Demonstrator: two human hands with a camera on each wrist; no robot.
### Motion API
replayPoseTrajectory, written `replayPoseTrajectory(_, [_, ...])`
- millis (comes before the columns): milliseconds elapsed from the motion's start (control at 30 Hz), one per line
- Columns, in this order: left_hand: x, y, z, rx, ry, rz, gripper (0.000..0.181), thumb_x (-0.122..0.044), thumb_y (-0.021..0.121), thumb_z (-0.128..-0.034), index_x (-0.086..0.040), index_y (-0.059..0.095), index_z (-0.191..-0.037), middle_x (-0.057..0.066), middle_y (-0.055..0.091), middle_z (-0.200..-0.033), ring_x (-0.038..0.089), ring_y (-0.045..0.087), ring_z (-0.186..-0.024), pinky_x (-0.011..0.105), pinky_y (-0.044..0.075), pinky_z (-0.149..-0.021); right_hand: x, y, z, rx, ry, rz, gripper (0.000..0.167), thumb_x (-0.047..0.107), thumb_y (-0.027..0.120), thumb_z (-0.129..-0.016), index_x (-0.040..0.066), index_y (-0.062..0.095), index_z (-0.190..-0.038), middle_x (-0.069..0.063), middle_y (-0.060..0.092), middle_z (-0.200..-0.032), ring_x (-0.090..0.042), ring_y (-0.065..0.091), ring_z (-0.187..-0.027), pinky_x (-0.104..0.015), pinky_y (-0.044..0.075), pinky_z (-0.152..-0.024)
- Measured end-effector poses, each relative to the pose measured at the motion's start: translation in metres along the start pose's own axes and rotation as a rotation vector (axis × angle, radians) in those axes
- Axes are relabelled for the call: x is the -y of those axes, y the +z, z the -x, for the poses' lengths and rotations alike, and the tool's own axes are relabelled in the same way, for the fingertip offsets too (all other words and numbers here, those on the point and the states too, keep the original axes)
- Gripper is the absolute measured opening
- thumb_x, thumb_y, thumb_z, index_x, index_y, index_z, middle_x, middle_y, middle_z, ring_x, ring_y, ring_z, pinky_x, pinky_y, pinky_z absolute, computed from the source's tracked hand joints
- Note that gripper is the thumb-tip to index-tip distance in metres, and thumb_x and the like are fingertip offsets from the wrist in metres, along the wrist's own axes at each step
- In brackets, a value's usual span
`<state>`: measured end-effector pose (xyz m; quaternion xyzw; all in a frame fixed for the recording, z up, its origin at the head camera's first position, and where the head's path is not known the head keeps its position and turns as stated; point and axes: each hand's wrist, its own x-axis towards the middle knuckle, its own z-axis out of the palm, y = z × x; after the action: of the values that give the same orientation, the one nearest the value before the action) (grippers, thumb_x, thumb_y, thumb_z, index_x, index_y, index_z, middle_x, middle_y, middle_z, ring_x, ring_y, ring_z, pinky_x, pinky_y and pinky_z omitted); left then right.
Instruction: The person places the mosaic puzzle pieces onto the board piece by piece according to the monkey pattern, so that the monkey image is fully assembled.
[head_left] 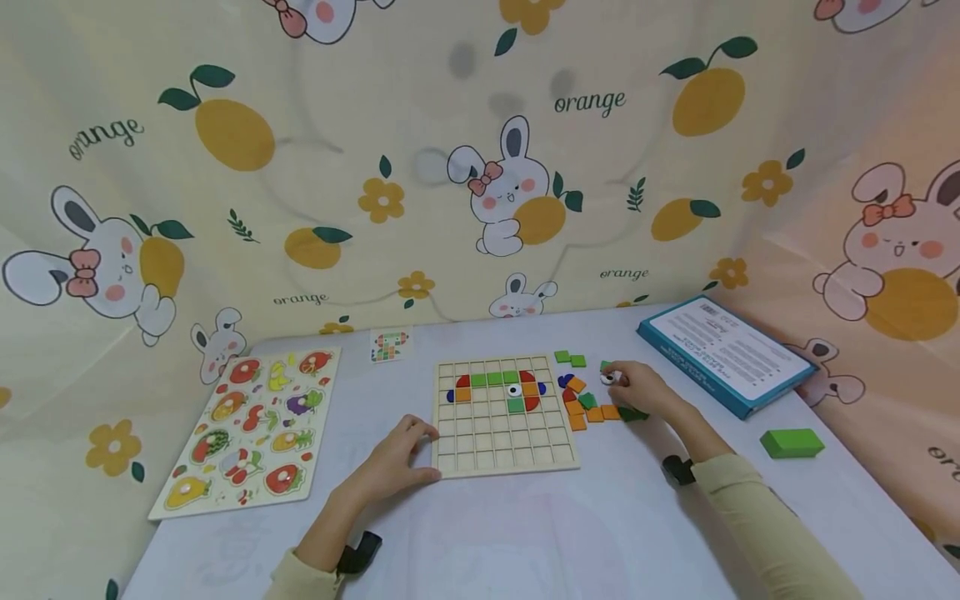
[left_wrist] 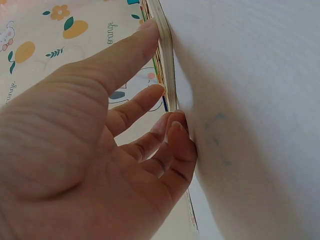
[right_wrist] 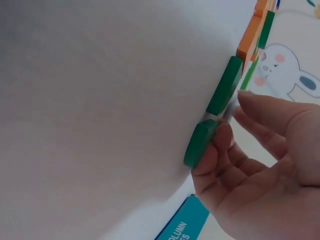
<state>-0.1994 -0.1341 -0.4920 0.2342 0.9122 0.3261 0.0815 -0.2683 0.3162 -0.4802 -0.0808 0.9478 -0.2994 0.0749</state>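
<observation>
The grid (head_left: 482, 440) lies mid-table, a few tiles set in its upper rows, one an eye. The left hand (head_left: 393, 457) is relaxed and unclenched, thumb and fingers touching the grid's left edge. The right hand (head_left: 639, 388) has its fingertips at a second eye tile (head_left: 607, 379), among loose tiles (head_left: 594, 414); whether it grips that tile cannot be told.
</observation>
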Motion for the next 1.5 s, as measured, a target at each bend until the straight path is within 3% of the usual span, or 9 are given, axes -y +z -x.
replayPoseTrajectory(233, [0.001, 0.0, 0.0, 0.005, -0.005, -0.003, 0.054, -0.029, 0.085, -0.0798, -0.011, 0.059, -0.123, 0.003, 0.049, -0.117, 0.015, 0.048, -0.095, 0.033, 0.046, -0.08, 0.002, 0.001, 0.0, -0.048, 0.016, 0.015, 0.01, 0.005, 0.063, -0.095, -0.002, 0.064, -0.102, -0.01, 0.053, -0.084, -0.024, 0.05, -0.077, -0.033, 0.042, -0.064])
replayPoseTrajectory(500, [0.001, 0.002, -0.001, -0.004, -0.012, -0.009, 0.054, -0.028, 0.086, -0.0789, -0.011, 0.06, -0.123, 0.003, 0.05, -0.117, 0.015, 0.047, -0.094, 0.031, 0.046, -0.08, 0.007, 0.003, 0.003, -0.027, 0.107, 0.024, 0.025, 0.013, 0.074, -0.09, -0.003, 0.06, -0.103, -0.014, 0.06, -0.091, -0.026, 0.054, -0.082, -0.037, 0.048, -0.074])
replayPoseTrajectory(833, [0.003, 0.002, 0.0, -0.001, -0.009, -0.011, 0.055, -0.029, 0.085, -0.0795, -0.012, 0.059, -0.124, 0.002, 0.049, -0.118, 0.015, 0.048, -0.095, 0.031, 0.046, -0.08, 0.015, 0.009, -0.007, -0.099, 0.002, -0.03, 0.009, -0.003, 0.064, -0.09, 0.0, 0.065, -0.099, -0.011, 0.058, -0.088, -0.026, 0.052, -0.082, -0.037, 0.044, -0.073])
replayPoseTrajectory(1000, [0.003, 0.001, 0.0, -0.005, -0.013, -0.012, 0.055, -0.029, 0.086, -0.0793, -0.012, 0.059, -0.124, 0.002, 0.049, -0.118, 0.015, 0.047, -0.095, 0.031, 0.046, -0.08, 0.043, 0.022, -0.018, -0.103, -0.069, -0.134, 0.015, -0.004, 0.06, -0.095, -0.001, 0.068, -0.108, -0.014, 0.062, -0.098, -0.025, 0.056, -0.081, -0.032, 0.052, -0.073])
replayPoseTrajectory(1267, [0.0, 0.0, 0.001, -0.008, -0.01, -0.005, 0.054, -0.028, 0.086, -0.0792, -0.011, 0.059, -0.124, 0.003, 0.049, -0.118, 0.015, 0.048, -0.095, 0.031, 0.046, -0.081, 0.108, 0.053, -0.041, 0.021, -0.272, -0.296, 0.016, -0.003, 0.067, -0.091, -0.006, 0.065, -0.107, -0.01, 0.061, -0.09, -0.019, 0.057, -0.073, -0.028, 0.05, -0.064])
replayPoseTrajectory(1367, [0.0, -0.001, 0.0, -0.005, -0.009, -0.002, 0.054, -0.028, 0.086, -0.0795, -0.011, 0.059, -0.123, 0.003, 0.049, -0.117, 0.016, 0.047, -0.095, 0.031, 0.046, -0.08, 0.129, 0.064, -0.051, 0.077, -0.282, -0.332, 0.012, -0.004, 0.067, -0.091, -0.007, 0.067, -0.103, -0.009, 0.061, -0.085, -0.018, 0.06, -0.069, -0.028, 0.051, -0.062])
replayPoseTrajectory(1500, [-0.001, -0.001, -0.001, 0.001, -0.011, 0.001, 0.054, -0.029, 0.085, -0.0797, -0.011, 0.059, -0.123, 0.003, 0.049, -0.117, 0.016, 0.047, -0.095, 0.032, 0.045, -0.079, 0.148, 0.076, -0.063, 0.104, -0.245, -0.296, 0.011, -0.007, 0.067, -0.09, -0.006, 0.071, -0.1, -0.009, 0.061, -0.083, -0.018, 0.058, -0.072, -0.027, 0.051, -0.063])
